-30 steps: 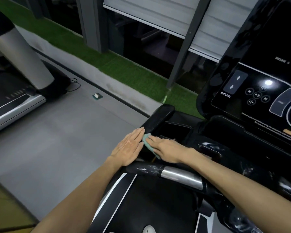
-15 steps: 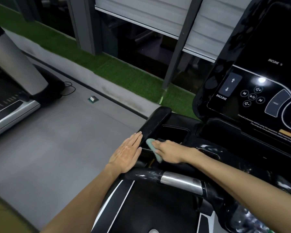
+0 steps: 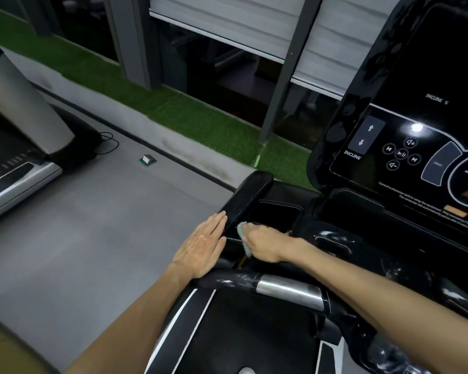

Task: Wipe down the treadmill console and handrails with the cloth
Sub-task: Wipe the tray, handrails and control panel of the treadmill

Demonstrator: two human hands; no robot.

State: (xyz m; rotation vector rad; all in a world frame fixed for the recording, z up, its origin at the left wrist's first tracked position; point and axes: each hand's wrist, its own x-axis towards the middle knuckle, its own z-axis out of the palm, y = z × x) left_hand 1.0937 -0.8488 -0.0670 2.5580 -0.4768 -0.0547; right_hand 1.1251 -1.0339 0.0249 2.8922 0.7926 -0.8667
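Observation:
The black treadmill console (image 3: 405, 147) fills the right side, its glossy panel showing INCLINE arrows and media buttons. Below it lies a black tray area with a cup-holder recess (image 3: 277, 211). My right hand (image 3: 265, 242) presses a small pale-green cloth (image 3: 243, 234) onto the black surface at the recess's near-left corner; only the cloth's edge shows. My left hand (image 3: 203, 245) lies flat, fingers together and straight, against the outer side of the black left handrail (image 3: 247, 197). A front crossbar with a silver grip (image 3: 289, 291) passes under both forearms.
The black treadmill belt (image 3: 241, 338) with white stripes lies below. A neighbouring treadmill (image 3: 14, 168) stands at the far left on grey floor, with a cable and a small floor socket (image 3: 147, 159). Green turf and dark windows run behind.
My right hand and the cloth have slid slightly forward and to the right, toward the recess. My left hand stays flat against the handrail. The view has shifted a little.

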